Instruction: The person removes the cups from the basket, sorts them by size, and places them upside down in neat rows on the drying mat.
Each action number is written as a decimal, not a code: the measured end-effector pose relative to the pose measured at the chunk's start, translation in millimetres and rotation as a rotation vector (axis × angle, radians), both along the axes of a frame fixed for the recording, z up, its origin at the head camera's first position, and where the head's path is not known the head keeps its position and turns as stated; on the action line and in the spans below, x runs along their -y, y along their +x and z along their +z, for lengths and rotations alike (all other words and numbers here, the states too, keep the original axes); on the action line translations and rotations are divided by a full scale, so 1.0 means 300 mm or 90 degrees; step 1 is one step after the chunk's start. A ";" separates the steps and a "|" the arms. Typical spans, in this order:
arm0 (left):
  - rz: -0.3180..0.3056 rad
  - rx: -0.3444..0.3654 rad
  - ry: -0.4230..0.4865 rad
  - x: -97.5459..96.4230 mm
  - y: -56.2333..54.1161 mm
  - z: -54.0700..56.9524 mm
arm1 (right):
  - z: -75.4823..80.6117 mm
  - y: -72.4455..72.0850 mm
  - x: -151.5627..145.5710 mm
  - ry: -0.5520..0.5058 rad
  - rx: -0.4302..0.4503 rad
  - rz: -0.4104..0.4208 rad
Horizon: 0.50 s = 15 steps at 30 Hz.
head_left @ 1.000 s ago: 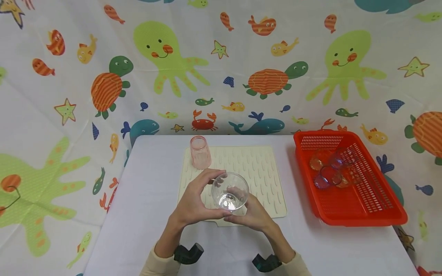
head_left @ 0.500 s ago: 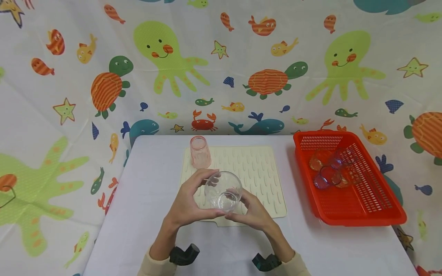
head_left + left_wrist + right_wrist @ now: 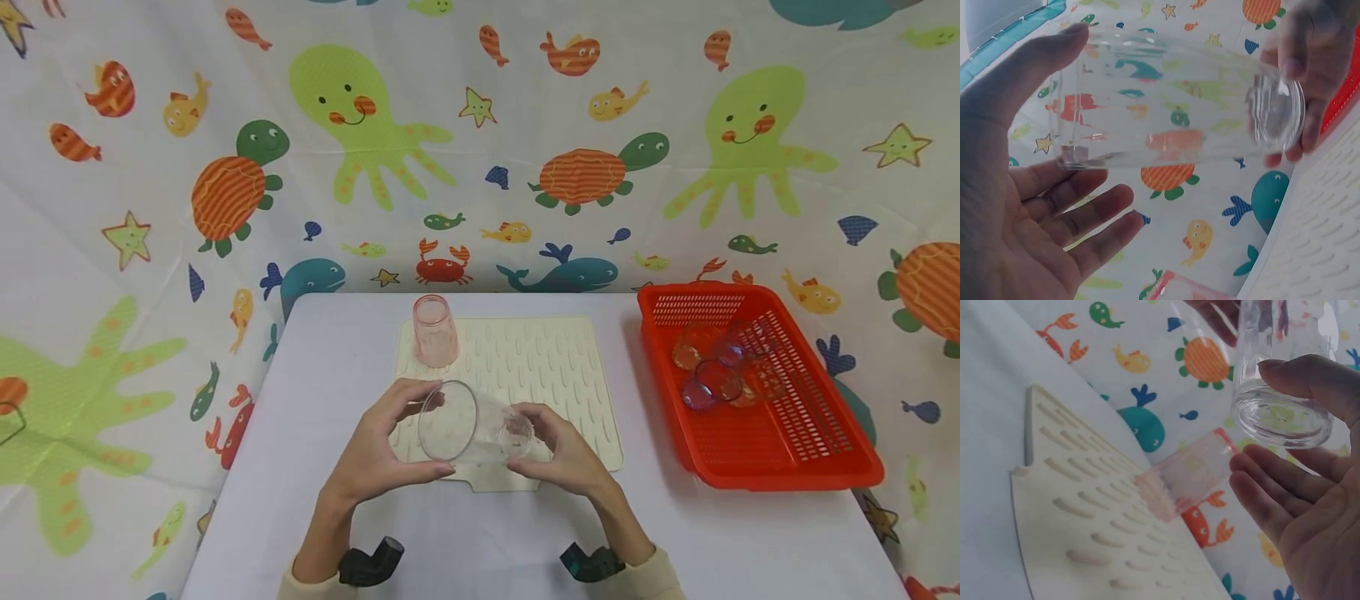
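Note:
A clear drinking glass (image 3: 486,432) is held on its side above the cream ridged mat (image 3: 547,358). Its wide mouth points left and its thick base right. My left hand (image 3: 372,450) grips it at the rim; in the left wrist view the thumb (image 3: 1054,53) lies on one side and the index finger reaches the other. My right hand (image 3: 567,457) pinches the base end between thumb and fingers, also visible in the right wrist view around the glass (image 3: 1282,415). A pink glass (image 3: 436,340) stands at the mat's back left corner.
On the right of the white-covered table (image 3: 315,392) sits a red plastic basket (image 3: 787,481) holding several tinted glasses (image 3: 697,398). A sea-animal printed cloth (image 3: 487,242) hangs behind the table.
The clear glass has tipped from mouth facing up toward the head camera to lying sideways, mouth left. My left hand moved left with the rim, while the right hand shifted slightly right.

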<state>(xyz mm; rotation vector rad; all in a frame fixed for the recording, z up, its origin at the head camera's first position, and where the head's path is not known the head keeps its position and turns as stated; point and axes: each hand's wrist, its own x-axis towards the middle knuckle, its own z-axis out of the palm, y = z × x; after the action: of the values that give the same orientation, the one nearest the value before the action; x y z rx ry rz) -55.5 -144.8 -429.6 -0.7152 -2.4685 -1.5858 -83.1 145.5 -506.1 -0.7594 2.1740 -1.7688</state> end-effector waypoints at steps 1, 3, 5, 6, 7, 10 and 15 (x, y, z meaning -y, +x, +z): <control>0.004 0.008 -0.008 0.007 0.004 -0.005 | 0.003 -0.001 -0.007 -0.010 0.006 0.005; 0.010 0.017 -0.022 0.018 0.011 -0.015 | 0.007 -0.004 -0.020 -0.034 0.017 0.020; 0.017 0.025 -0.031 0.025 0.020 -0.027 | 0.009 -0.006 -0.032 -0.054 0.015 0.030; 0.021 0.031 -0.031 0.027 0.024 -0.033 | 0.010 -0.008 -0.038 -0.062 0.016 0.032; 0.023 0.037 -0.030 0.028 0.030 -0.039 | 0.010 -0.009 -0.043 -0.069 0.012 0.034; 0.028 0.051 -0.026 0.031 0.043 -0.062 | 0.013 -0.013 -0.059 -0.084 0.007 0.033; 0.036 0.072 -0.012 0.029 0.064 -0.107 | 0.022 -0.017 -0.077 -0.113 0.030 0.035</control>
<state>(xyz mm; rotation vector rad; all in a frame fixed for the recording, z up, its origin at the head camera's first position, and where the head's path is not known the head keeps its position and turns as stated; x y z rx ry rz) -36.2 -153.6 -461.9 -0.5682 -2.5603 -1.6277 -88.1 168.6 -499.4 -0.7990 1.9666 -1.9496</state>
